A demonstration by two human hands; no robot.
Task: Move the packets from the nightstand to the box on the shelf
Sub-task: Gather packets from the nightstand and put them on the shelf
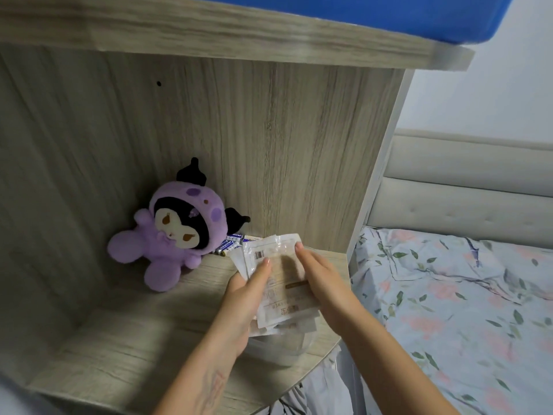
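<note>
A stack of pale, flat packets point(281, 283) with printed labels and a barcode is held above the wooden nightstand point(125, 348). My left hand point(245, 301) grips the stack from the left, thumb on top. On the stack's right side rests my right hand point(320, 283), its fingertips at the top edge. A blue box point(419, 16) sits on the wooden shelf point(239, 34) overhead, only its bottom part in view. Whether more packets lie on the nightstand under the hands I cannot tell.
A purple plush toy point(176, 232) leans in the nightstand's back corner, with several small batteries point(230, 245) beside it. A clear round container point(275, 345) sits under the packets near the front edge. A bed with floral bedding point(463, 310) and a padded headboard point(466, 187) lies to the right.
</note>
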